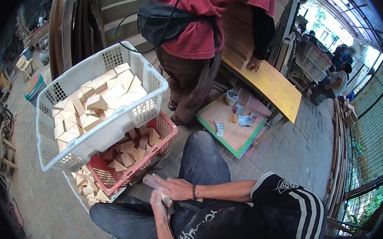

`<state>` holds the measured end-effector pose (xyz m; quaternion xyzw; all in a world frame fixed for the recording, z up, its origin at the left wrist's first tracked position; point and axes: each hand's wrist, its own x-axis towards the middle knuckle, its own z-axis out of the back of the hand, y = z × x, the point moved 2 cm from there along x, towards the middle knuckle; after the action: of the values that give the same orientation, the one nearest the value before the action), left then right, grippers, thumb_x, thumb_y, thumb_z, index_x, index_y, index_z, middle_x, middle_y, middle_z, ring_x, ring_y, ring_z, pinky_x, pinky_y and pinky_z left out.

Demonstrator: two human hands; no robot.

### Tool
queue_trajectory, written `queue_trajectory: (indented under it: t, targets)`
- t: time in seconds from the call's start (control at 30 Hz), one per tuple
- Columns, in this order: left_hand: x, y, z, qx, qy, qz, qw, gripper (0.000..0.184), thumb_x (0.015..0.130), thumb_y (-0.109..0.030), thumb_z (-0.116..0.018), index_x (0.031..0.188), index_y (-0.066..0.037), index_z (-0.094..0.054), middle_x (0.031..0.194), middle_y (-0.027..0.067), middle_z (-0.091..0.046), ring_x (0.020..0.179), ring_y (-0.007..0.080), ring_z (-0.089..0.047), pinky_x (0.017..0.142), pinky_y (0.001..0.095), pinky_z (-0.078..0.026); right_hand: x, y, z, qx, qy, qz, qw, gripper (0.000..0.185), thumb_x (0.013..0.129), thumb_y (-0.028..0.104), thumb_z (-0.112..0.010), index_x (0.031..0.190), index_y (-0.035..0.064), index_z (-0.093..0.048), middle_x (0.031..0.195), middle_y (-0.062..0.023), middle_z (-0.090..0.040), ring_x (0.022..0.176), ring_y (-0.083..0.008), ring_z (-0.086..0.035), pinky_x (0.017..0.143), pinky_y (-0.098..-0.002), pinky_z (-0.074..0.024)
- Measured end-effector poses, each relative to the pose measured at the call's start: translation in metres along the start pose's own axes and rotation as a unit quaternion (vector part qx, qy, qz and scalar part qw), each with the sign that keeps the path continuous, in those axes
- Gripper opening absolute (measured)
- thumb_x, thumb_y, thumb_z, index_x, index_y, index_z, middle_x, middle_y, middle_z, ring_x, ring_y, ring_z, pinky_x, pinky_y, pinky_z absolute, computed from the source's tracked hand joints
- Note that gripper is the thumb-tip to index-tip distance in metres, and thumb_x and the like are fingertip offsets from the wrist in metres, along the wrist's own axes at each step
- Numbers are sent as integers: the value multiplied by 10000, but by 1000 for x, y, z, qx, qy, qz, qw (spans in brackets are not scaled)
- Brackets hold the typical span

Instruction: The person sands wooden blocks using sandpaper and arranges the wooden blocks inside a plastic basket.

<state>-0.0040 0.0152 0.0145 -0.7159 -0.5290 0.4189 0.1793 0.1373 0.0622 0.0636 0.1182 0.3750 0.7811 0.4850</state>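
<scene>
My right hand (178, 189), with a dark bracelet at its wrist, lies with its fingers pressed along a flat, pinkish-tan piece (152, 181); I cannot make out its exact kind. Just below, my left hand (159, 202) is closed around a small pale wooden block (166, 200), mostly hidden by the fingers. Both hands meet above my lap. Close by on the left, a white plastic crate (106, 129) is heaped with wedge-shaped wooden blocks (97, 102). Under it, a red crate (106, 188) holds more of these blocks.
A lower pale container (77, 194) with small blocks sits under the red crate. Ahead stands a person in a red shirt (197, 35) at a yellow-topped table (276, 87). A low green-edged board (225, 142) carries a tub (231, 97) and paper scraps. Planks line the right wall.
</scene>
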Motion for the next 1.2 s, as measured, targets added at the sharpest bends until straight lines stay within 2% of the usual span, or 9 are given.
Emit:
queue_trajectory:
  t: [0.07,0.27,0.33,0.43,0.5,0.7,0.97,1.2]
  targets:
    - [-4,-7,-8,-4,-71,1,997,313,947,-124,-522,1239,-43,-598,817,23,-619,545,93,-539,439,230,-433,-8,7,-2,6,49,-3,999,651,1057,400,-388,1604,126,-165,978,-221,-588,844,-418,-624,777,-481,-514]
    - [-3,-10,-17,34,-112,19,993,292,963,-154,-507,1217,-54,-611,807,12,-628,539,79,-539,424,222,-398,-10,4,-8,30,49,-8,998,628,1053,362,-407,1597,127,-200,1036,-244,-600,924,-426,-631,852,-472,-499]
    - [-1,-6,-12,40,-110,20,993,290,970,-160,-506,1218,-51,-608,795,15,-625,534,82,-538,418,222,-386,-12,1,-11,38,52,-14,998,624,1050,350,-414,1595,129,-208,1054,-252,-605,947,-431,-633,872,-467,-496]
    - [-2,-5,-10,52,-109,25,992,280,983,-161,-496,1212,-43,-603,773,25,-619,526,89,-534,410,226,-372,-11,-3,-15,44,43,-3,998,643,1039,406,-402,1598,158,-202,1084,-267,-617,990,-449,-641,871,-500,-500]
    - [-3,-6,-11,61,-111,33,991,272,989,-156,-487,1205,-38,-602,763,31,-616,522,93,-532,409,230,-369,-11,-2,-15,42,55,-11,998,612,1047,337,-419,1589,127,-225,1081,-268,-616,982,-447,-634,891,-465,-497]
    - [-2,-4,-11,58,-137,39,988,267,999,-131,-445,1190,-21,-597,761,40,-616,507,102,-524,402,236,-361,-11,0,-14,41,55,-10,998,610,1045,350,-421,1582,125,-237,1065,-278,-630,966,-461,-640,880,-477,-498]
    - [-2,-5,-10,83,-133,43,987,298,992,-116,-439,1229,-15,-587,857,58,-658,526,97,-533,410,228,-370,-8,-4,-16,41,64,-12,997,617,1043,367,-425,1580,123,-243,1052,-282,-636,962,-461,-643,873,-477,-501]
    - [-1,-2,-5,81,-138,39,986,331,978,-96,-417,1255,-11,-576,879,63,-652,527,90,-526,410,221,-365,-7,-4,-18,48,61,-8,997,620,1047,388,-425,1578,123,-247,1075,-284,-631,983,-461,-638,885,-477,-494]
